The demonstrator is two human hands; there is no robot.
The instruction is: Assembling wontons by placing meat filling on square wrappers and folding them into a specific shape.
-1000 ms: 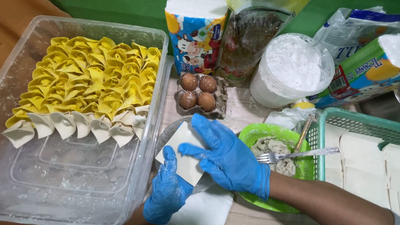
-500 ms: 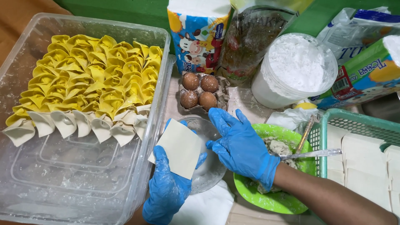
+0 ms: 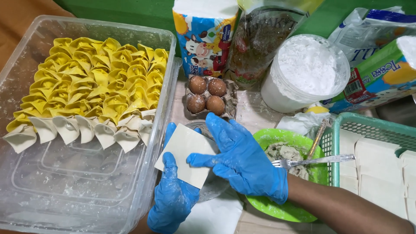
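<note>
Both my hands wear blue gloves. My left hand (image 3: 172, 190) holds a flat square white dumpling wrapper (image 3: 185, 154) from below, thumb on its left edge. My right hand (image 3: 240, 160) rests its fingers on the wrapper's right side, above a small glass dish (image 3: 216, 187). To the right stands a green bowl (image 3: 265, 139) of grey filling with a fork (image 3: 316, 160) laid across it.
A clear plastic tub (image 3: 52, 190) at left holds rows of folded yellow and white dumplings (image 3: 95, 99). Behind are several brown eggs (image 3: 207, 95), a carton, a white tub of flour (image 3: 305, 69) and packets. A green basket (image 3: 372, 130) of wrappers sits at right.
The wrapper has been lifted off the dish into my left hand and tilted. My right hand moved from the bowl side onto the wrapper's right edge.
</note>
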